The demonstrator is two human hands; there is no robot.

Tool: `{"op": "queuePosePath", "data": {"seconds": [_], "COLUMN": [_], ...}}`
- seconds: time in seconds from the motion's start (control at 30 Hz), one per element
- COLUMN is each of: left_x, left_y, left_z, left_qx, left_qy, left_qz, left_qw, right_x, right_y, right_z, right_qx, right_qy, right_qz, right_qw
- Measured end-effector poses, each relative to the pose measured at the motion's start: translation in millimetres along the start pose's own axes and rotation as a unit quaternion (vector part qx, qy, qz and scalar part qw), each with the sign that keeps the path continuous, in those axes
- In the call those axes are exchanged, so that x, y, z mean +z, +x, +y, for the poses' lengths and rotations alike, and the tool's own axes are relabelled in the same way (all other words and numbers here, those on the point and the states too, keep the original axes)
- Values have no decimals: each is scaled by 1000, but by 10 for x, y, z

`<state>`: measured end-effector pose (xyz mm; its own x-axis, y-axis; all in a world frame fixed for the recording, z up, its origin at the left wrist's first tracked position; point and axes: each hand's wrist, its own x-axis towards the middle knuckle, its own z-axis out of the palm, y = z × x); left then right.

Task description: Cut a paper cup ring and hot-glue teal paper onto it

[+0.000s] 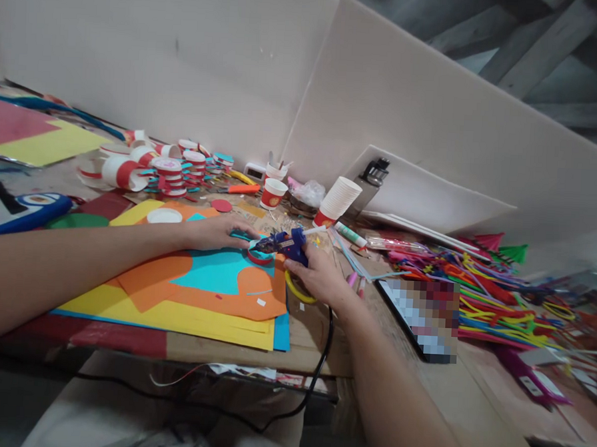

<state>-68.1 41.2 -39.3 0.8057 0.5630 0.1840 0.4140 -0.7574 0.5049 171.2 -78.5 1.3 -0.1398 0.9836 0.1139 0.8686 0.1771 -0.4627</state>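
My right hand (323,273) is wrapped round a blue hot glue gun (291,244), whose nozzle points left. The nozzle sits right at a small round paper piece (261,256) with a red rim and a blue top. My left hand (216,232) grips this piece at its left side, fingers closed and a blue strip showing by the fingertips. Beneath both hands lie sheets of blue paper (208,272), orange paper (149,289) and yellow paper (173,324), with cut-out shapes. A white disc (164,216) rests near my left forearm.
Finished-looking red and white paper cup pieces (168,176) crowd the back left. Stacked paper cups (337,199), a glue stick (350,235) and a dark bottle (371,180) stand behind. A phone (413,319) and colourful pipe cleaners (494,300) lie right. A black cord (321,371) hangs over the edge.
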Motion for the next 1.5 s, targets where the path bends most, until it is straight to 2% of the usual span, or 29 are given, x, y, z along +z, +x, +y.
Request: {"op": "queuePosePath", "data": {"seconds": [0.3,0.47,0.73,1.17,1.5], "left_x": [46,26,6,18,20], "left_y": [22,22,8,15,13], "left_z": [-109,-82,-33,-53,-70], "left_qx": [15,31,13,18,4], "left_qy": [-23,-27,-27,-30,-27], "left_qz": [-3,1,-6,-8,-9], "left_qw": [1000,999,1000,999,1000], "right_x": [56,78,74,104,45], "right_y": [10,13,-7,-6,-52], "right_z": [-12,36,15,-56,-93], "right_qx": [5,7,24,-11,-20], "right_qy": [-20,-59,-108,-19,1], "right_qz": [21,30,35,20,5], "right_qw": [1000,998,993,1000,1000]}}
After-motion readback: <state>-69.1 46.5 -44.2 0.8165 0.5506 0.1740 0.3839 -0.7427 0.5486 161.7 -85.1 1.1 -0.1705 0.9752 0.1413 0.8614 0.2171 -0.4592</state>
